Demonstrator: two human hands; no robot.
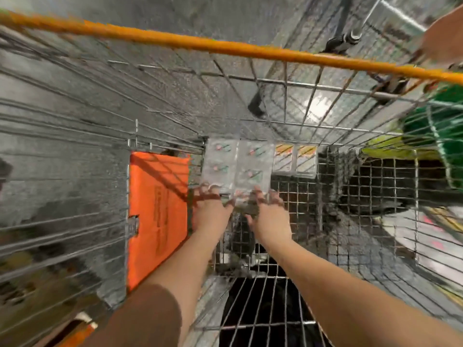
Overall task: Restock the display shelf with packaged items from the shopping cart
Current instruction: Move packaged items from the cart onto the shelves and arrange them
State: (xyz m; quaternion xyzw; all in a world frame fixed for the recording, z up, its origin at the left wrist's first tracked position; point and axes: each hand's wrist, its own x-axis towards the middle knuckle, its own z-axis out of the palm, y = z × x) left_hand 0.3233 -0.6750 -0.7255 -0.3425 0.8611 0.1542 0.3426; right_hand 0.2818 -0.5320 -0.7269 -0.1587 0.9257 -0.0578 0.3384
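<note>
Both forearms reach down into the shopping cart, the left one in a brown sleeve. The left hand and right hand meet at the near edge of a clear-wrapped multipack lying on the cart's wire floor by its far end; fingers curl onto the pack, each grip grasping it. An orange flap lies left of the hands. Motion blur smears the pack's printing. The orange handle crosses beyond.
</note>
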